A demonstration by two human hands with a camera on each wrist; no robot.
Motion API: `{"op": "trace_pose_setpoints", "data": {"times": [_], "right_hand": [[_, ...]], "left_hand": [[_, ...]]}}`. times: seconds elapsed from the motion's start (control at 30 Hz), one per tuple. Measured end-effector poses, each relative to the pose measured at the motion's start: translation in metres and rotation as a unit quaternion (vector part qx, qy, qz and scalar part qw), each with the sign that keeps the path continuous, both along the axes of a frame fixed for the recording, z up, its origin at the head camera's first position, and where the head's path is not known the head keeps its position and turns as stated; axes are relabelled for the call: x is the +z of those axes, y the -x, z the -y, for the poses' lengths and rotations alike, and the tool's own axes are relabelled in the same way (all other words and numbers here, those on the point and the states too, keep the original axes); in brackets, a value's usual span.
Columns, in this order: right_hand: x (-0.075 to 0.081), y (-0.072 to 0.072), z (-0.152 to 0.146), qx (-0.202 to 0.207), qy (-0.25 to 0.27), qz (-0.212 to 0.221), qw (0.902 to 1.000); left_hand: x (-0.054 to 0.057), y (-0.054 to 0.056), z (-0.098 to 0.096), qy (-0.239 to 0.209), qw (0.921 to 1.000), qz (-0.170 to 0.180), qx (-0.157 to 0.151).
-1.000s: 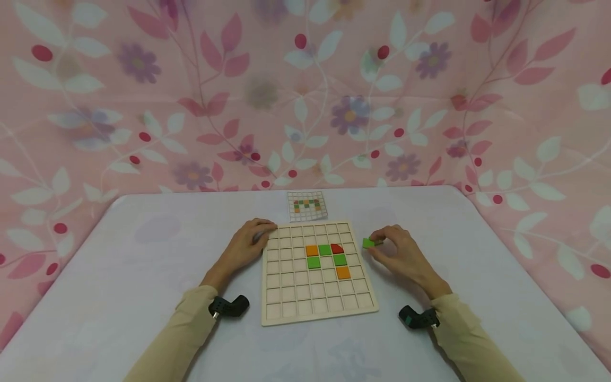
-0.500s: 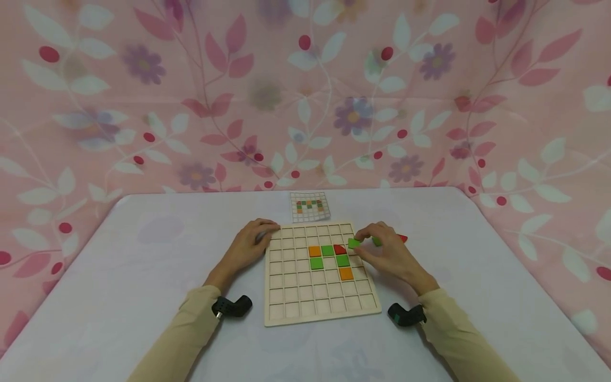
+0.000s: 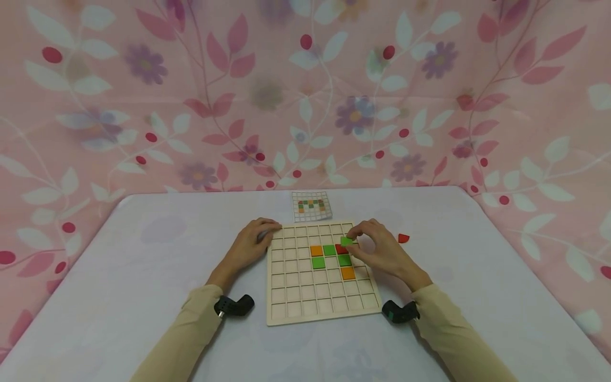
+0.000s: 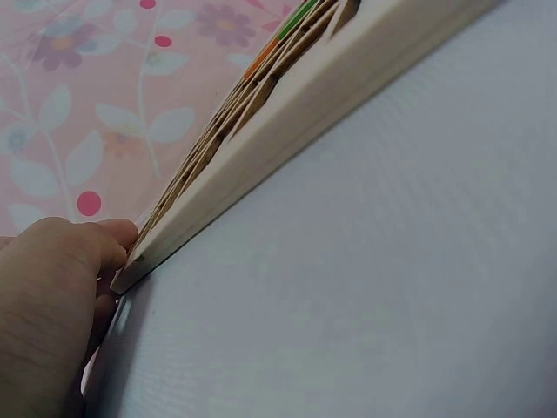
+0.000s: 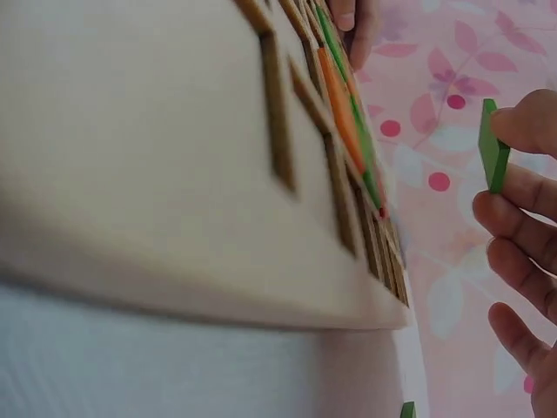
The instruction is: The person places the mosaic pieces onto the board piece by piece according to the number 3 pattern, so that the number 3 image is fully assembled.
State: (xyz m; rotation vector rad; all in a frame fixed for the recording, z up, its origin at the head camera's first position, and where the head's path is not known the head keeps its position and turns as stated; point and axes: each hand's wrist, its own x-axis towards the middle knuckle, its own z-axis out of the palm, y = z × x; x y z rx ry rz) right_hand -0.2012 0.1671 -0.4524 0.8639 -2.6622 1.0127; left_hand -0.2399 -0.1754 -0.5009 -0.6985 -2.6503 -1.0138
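Note:
A square wooden grid board (image 3: 293, 293) lies on the table. My left hand (image 3: 246, 245) holds its far left corner, with the fingers at the edge in the left wrist view. My right hand (image 3: 382, 248) pinches a green square tile (image 5: 489, 152) between thumb and finger, raised over the board's upper right part. Set in the grid are orange tiles (image 3: 348, 272), green tiles (image 3: 317, 262) and a red piece (image 3: 339, 248) with a rounded corner. The held tile and right fingertips partly cover that red piece in the head view.
Behind the board lies a printed pattern sheet (image 3: 311, 206) with a coloured grid. A loose red piece (image 3: 403, 238) rests on the white-covered table right of my right hand. Another green tile (image 5: 408, 410) peeks in at the bottom of the right wrist view. A floral cloth hangs behind.
My right hand has carried the green tile leftward from beside the board to above it. The loose red piece has come into sight behind the hand. My left hand stays at the corner.

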Motion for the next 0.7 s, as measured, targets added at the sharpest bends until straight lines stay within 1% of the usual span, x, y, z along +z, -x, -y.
{"op": "trace_pose_setpoints", "data": {"times": [0.17, 0.37, 0.57, 0.7], "right_hand": [[0.002, 0.000, 0.002, 0.007, 0.006, 0.006, 0.9999], [0.004, 0.001, 0.007, 0.015, 0.011, 0.007, 0.9998], [0.005, 0.002, 0.014, 0.038, 0.026, -0.001, 0.9989], [0.002, 0.003, 0.019, 0.052, 0.030, -0.005, 0.9982]], "left_hand": [[0.000, 0.000, 0.000, -0.004, 1.0000, 0.002, 0.002], [-0.001, 0.000, 0.000, -0.003, 0.9999, -0.010, -0.005], [0.000, 0.001, -0.001, -0.005, 1.0000, -0.005, -0.002], [0.000, 0.000, 0.000, -0.003, 1.0000, -0.001, -0.002]]}}
